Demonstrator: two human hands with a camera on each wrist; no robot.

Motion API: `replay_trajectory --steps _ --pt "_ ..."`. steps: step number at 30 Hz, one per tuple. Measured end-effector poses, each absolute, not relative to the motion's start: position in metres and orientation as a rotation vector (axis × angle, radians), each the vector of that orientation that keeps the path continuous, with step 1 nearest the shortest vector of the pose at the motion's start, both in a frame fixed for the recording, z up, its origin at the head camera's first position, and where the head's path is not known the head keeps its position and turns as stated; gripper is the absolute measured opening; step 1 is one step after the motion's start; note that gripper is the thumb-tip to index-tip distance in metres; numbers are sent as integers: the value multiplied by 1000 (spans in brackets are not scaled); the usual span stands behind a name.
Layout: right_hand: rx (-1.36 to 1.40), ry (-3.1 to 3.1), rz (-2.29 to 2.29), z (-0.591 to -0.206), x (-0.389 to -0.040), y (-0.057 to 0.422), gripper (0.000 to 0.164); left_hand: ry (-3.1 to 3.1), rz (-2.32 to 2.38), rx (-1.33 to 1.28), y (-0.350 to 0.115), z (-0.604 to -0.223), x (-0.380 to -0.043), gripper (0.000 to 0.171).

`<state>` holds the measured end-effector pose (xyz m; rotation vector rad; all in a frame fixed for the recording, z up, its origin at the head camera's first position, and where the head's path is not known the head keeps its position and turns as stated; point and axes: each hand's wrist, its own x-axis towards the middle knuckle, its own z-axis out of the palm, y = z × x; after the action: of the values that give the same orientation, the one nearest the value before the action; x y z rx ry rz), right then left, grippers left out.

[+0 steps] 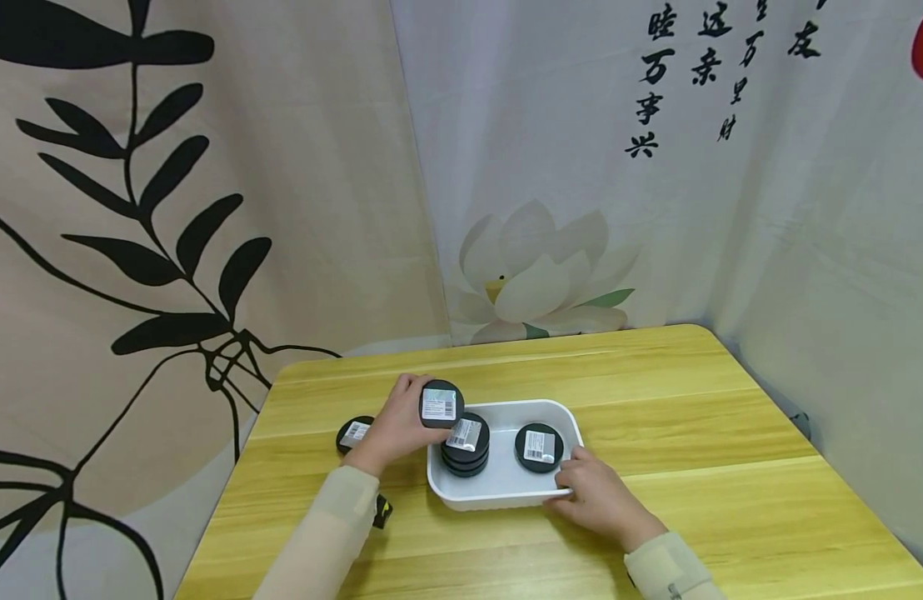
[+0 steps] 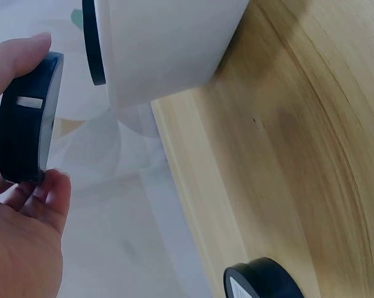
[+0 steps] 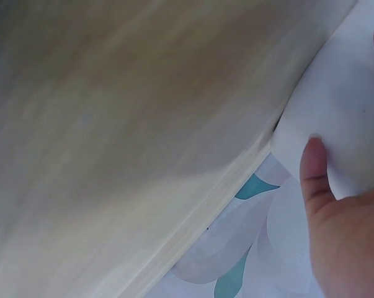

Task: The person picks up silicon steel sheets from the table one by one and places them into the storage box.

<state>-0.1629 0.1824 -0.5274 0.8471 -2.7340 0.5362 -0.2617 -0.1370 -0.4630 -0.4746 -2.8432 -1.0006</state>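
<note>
My left hand (image 1: 406, 418) grips a flat round black case (image 1: 441, 403) by its edge, with the labelled face showing in the head view. In the left wrist view, the thumb and fingers of this hand lie at opposite edges of the case (image 2: 30, 124). The case is raised over the left end of a white plastic tray (image 1: 506, 492). Inside the tray, a stack of similar cases (image 1: 465, 446) stands at the left and another case (image 1: 539, 447) lies at the right. My right hand (image 1: 600, 496) holds the tray's right front corner, its thumb against the outer wall (image 3: 354, 118).
Left of the tray, more black cases (image 1: 354, 432) sit on the wooden table (image 1: 656, 400), partly hidden by the left hand. A small black and yellow object (image 1: 382, 511) is partly covered by the left forearm. Printed curtains (image 1: 341, 167) hang behind the table.
</note>
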Motion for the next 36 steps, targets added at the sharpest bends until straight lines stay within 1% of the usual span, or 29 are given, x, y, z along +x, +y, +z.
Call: replay_trajectory --steps 17,28,36 --pt "837 -2725 519 -527 -163 183 29 -2863 -1039 -533 -123 -457 -262 93" --pt "862 -2680 515 -529 -165 184 33 -2916 -978 -597 -117 -453 -264 95" --pt "869 -2679 511 -528 -165 184 35 -2937 -998 -631 -114 -449 -264 92"
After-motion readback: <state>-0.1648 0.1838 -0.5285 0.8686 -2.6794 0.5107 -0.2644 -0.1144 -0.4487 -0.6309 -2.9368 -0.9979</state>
